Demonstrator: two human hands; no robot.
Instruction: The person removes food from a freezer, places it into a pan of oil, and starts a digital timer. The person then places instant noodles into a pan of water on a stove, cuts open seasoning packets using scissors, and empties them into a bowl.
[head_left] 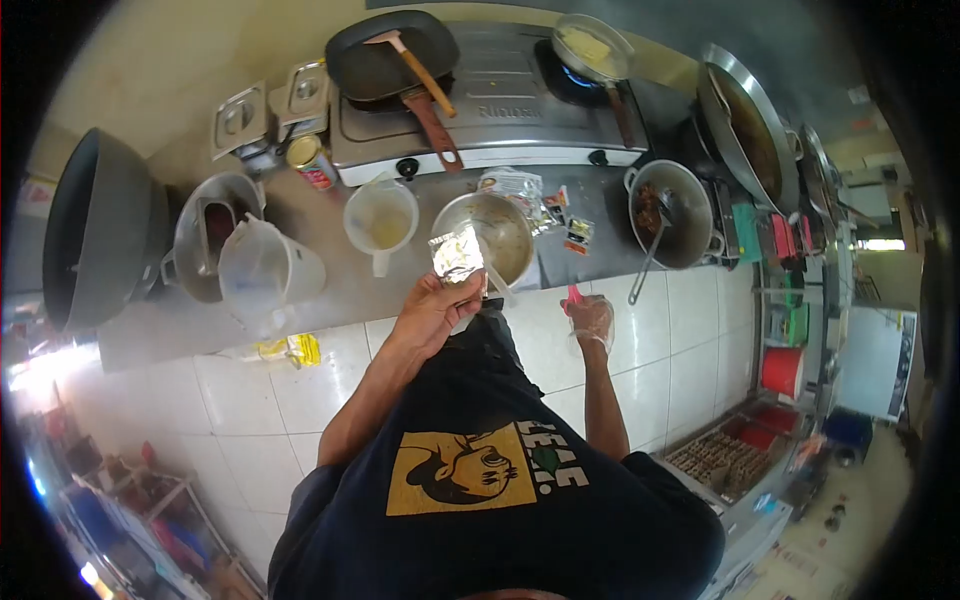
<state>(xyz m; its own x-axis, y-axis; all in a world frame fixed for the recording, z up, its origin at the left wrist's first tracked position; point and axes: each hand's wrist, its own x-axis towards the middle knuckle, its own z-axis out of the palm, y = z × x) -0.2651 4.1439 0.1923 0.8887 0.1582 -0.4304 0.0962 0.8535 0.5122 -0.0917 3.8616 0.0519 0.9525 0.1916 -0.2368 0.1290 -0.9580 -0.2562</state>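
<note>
Counter (598, 190) ahead; sachet (457, 255) (foil) in left hand (432, 312).

white shirt lettering (555, 460), stove embossing (510, 112), neither clearly legible

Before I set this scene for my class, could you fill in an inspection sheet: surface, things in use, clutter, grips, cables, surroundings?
Surface: grey counter, crowded with containers.
Things in use: foil packet, overlapping the bowl in this view; pink item, too small to identify.
Clutter: sachets and a crumpled wrapper beside the bowl.
Left grip: closed on the foil packet.
Right grip: closed on the pink item, with clear plastic around it.
Cables: nothing seen.
Surroundings: stove with a blue flame under the small pan; pot with a ladle; tiled floor.
</note>
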